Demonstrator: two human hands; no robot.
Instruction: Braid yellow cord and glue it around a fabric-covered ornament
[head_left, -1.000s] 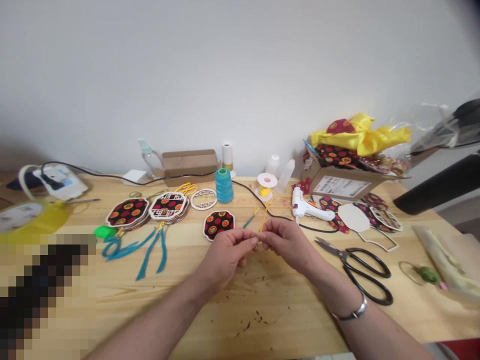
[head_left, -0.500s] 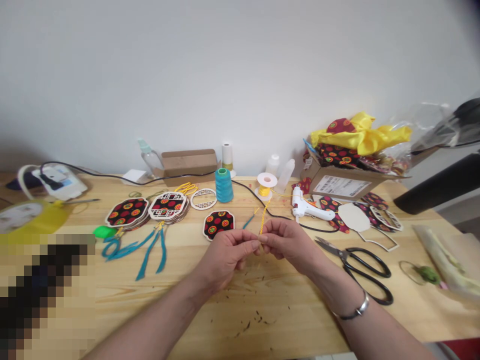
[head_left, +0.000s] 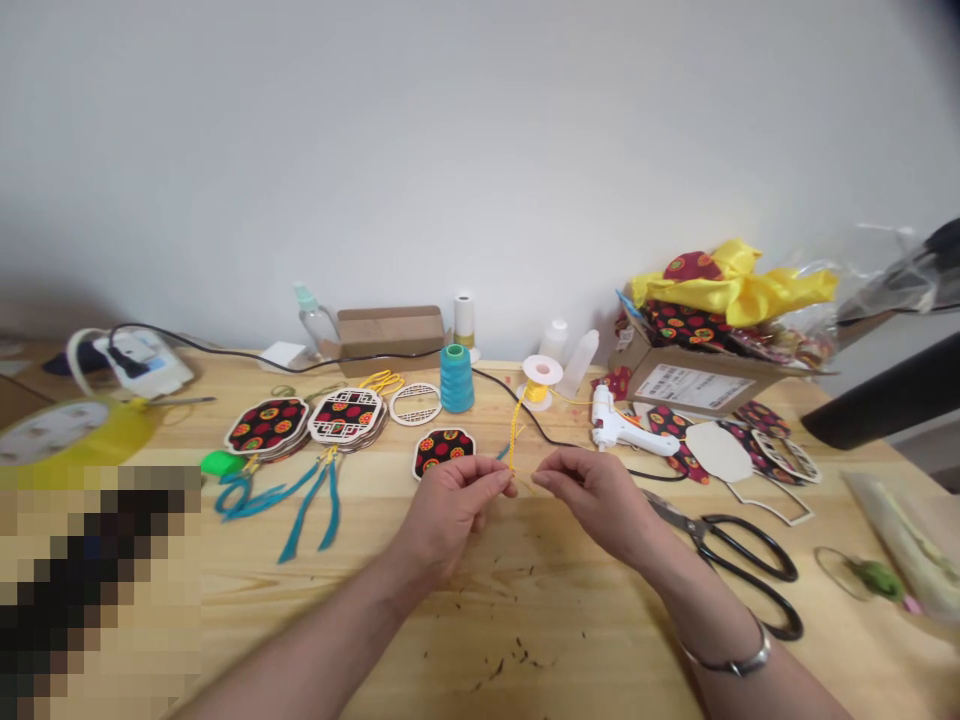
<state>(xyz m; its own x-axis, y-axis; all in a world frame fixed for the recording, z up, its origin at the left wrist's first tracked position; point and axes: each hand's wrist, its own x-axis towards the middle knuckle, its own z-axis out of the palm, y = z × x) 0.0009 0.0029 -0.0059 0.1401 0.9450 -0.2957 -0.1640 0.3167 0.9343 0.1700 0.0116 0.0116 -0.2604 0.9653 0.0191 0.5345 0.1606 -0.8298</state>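
Above the wooden table, my left hand [head_left: 454, 510] pinches the lower end of a yellow braided cord [head_left: 513, 436] between thumb and fingers. The cord rises from the fingertips toward a white spool of yellow cord [head_left: 541, 372]. A small gap to the right, my right hand [head_left: 600, 500] is closed in a pinch; a faint thin strand shows near its fingertips, but what it holds is too small to make out. Behind my left hand lies a dark patterned fabric panel [head_left: 442, 450], partly covered by it. Large black-handled scissors [head_left: 705, 530] lie beside my right wrist.
A teal thread cone [head_left: 456, 380] stands behind the panel. A white glue gun [head_left: 630, 430] lies at right, before a cardboard box [head_left: 690, 385] heaped with fabric. Stacked ornaments [head_left: 345, 415] with teal tassels [head_left: 307, 510] lie at left. A black cable [head_left: 517, 400] crosses the back.
My hands have come apart: the right one has drawn away to the right, while the left keeps the cord's end. The whole view has shifted slightly.
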